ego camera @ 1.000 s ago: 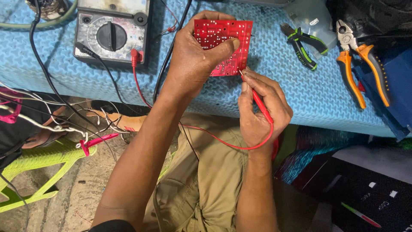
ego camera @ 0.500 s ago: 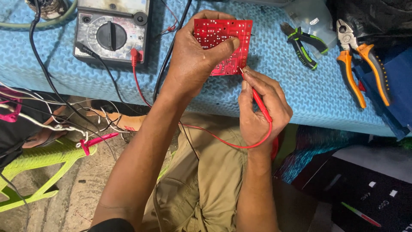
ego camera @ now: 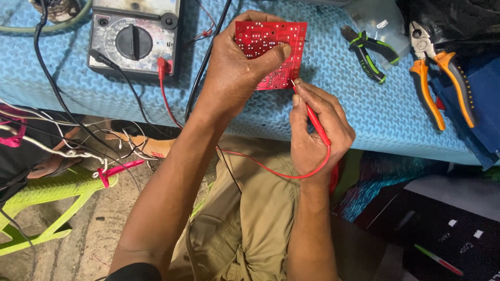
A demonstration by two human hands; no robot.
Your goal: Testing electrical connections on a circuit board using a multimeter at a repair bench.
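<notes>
Barely any shift since before: left hand clamps red circuit board, right hand fingers pinch red probe; keep tip steady w/ board braced.

A: Item one, position?
B: Circuit board, on the table mat, twelve o'clock of centre, under the left hand.
A: Neighbours?
B: Multimeter at nine o'clock of the board; small cutters, then pliers, at three. Right hand with probe at five o'clock.
</notes>
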